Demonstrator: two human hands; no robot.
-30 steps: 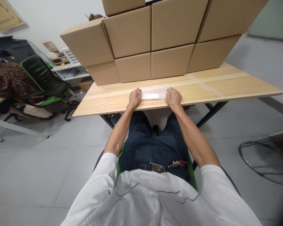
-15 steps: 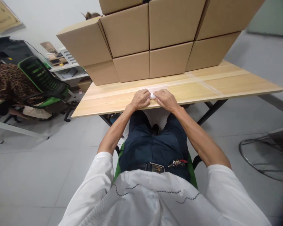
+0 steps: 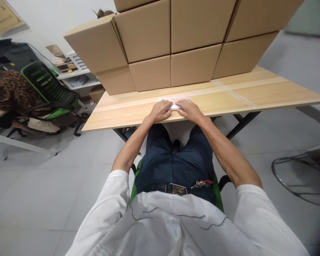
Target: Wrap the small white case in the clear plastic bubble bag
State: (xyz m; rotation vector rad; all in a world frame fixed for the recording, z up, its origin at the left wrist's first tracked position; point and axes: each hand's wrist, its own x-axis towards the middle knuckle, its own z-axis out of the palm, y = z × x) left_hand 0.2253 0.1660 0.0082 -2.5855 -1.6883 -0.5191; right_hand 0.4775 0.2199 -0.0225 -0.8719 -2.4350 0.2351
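Observation:
Close to the near edge of the wooden table (image 3: 117,115), my two hands meet around a small white piece (image 3: 175,106). It looks like a folded or rolled strip; its material is too small to tell. My left hand (image 3: 161,111) has its fingers curled onto the left end of it. On the other end, my right hand (image 3: 190,111) grips with bent fingers and thumb. Most of the white piece is hidden under the fingers, and it lies on or just above the tabletop.
Stacked cardboard boxes (image 3: 149,76) line the back of the table. A strip of clear tape (image 3: 236,94) crosses the tabletop to the right. At left, a person (image 3: 18,92) sits beside a green and black chair (image 3: 49,87). A metal-framed stool (image 3: 290,181) stands at right.
The fingers of both hands have shifted slightly around the white piece, and a little more of its length shows between them. The camera view has tilted slightly.

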